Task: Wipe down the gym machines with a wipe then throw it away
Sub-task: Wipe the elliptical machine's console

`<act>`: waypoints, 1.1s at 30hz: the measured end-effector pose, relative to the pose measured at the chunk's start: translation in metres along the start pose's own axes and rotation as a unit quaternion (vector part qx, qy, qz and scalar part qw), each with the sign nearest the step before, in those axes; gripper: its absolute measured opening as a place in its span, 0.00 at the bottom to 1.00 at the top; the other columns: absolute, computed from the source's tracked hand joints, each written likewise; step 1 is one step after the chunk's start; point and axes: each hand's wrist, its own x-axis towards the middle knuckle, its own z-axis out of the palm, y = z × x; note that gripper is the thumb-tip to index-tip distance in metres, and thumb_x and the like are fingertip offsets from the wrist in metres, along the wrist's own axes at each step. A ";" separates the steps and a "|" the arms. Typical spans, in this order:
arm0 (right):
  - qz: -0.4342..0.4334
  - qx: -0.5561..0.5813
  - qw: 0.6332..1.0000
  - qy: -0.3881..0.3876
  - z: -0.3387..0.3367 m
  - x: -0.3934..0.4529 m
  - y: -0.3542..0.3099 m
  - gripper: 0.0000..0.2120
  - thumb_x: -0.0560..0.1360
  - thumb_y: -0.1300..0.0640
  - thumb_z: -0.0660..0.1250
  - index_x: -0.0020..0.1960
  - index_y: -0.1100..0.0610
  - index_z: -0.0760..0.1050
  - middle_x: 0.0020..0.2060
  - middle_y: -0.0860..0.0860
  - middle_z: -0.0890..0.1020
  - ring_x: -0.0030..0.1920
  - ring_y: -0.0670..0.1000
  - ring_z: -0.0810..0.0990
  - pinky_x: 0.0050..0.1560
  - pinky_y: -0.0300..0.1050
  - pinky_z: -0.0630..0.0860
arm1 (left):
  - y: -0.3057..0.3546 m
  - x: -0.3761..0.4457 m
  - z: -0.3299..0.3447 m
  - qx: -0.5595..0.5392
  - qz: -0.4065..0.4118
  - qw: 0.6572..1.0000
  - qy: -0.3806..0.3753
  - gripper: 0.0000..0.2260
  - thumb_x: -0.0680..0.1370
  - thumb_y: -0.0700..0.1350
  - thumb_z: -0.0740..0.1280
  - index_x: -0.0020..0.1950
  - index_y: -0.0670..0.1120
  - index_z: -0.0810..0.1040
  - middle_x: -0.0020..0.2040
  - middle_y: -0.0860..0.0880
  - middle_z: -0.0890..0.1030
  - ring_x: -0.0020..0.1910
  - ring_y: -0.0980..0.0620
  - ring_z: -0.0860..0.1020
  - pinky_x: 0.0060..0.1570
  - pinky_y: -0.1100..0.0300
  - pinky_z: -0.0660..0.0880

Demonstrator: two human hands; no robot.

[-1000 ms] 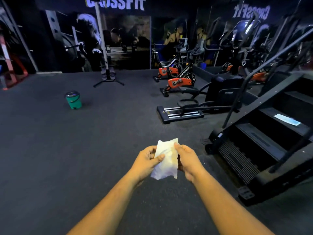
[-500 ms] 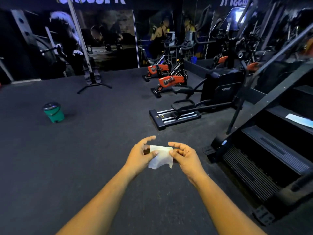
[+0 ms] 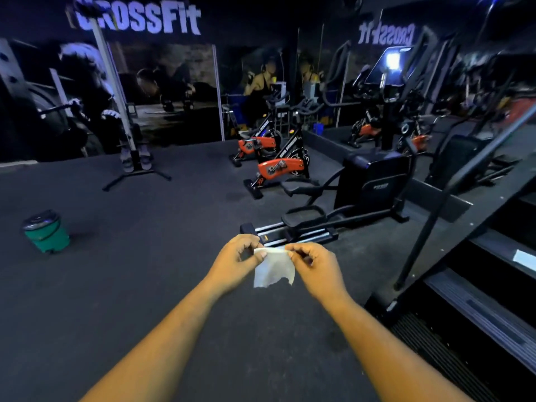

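Note:
A white wipe (image 3: 272, 269) hangs between my two hands in front of me, above the dark gym floor. My left hand (image 3: 236, 261) pinches its upper left corner with thumb and fingers. My right hand (image 3: 314, 266) pinches the upper right corner. The wipe droops below my fingers, folded and creased. A black elliptical machine (image 3: 368, 187) stands just beyond my hands. The black stair climber (image 3: 481, 285) rises at my right. A green bin (image 3: 46, 232) with a dark lid sits on the floor at the far left.
Two red and black spin bikes (image 3: 278, 166) stand behind the elliptical. A mirror wall at the back right reflects the machines. A metal stand (image 3: 133, 158) is at the back left. A pale sheet (image 3: 525, 259) lies on a stair climber step.
My hands rose slightly and drew the wipe out between them, so it hangs flatter than before. The view swung left and tilted up, showing more of the back wall.

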 end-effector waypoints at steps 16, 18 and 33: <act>0.014 0.087 0.979 0.184 -0.043 0.390 0.000 0.04 0.83 0.58 0.64 0.53 0.54 0.78 0.46 0.57 0.83 0.45 0.59 0.81 0.51 0.62 0.79 | 0.063 0.447 -0.025 -0.225 0.125 0.963 -0.080 0.05 0.81 0.42 0.71 0.54 0.42 0.83 0.49 0.44 0.87 0.50 0.47 0.85 0.52 0.49 0.81; 0.016 0.118 0.973 0.197 -0.060 0.425 0.010 0.04 0.83 0.55 0.64 0.55 0.52 0.77 0.47 0.57 0.84 0.47 0.61 0.82 0.51 0.63 0.79 | 0.076 0.491 -0.013 -0.229 0.149 0.958 -0.092 0.05 0.81 0.43 0.71 0.53 0.42 0.84 0.48 0.45 0.87 0.49 0.45 0.85 0.52 0.47 0.81; -0.001 0.151 0.958 0.244 -0.220 0.694 0.140 0.05 0.81 0.60 0.67 0.54 0.59 0.80 0.43 0.56 0.86 0.40 0.50 0.82 0.37 0.42 0.77 | 0.151 0.816 0.143 -0.253 0.203 0.937 -0.130 0.06 0.79 0.42 0.73 0.54 0.42 0.85 0.48 0.44 0.87 0.51 0.45 0.85 0.53 0.50 0.82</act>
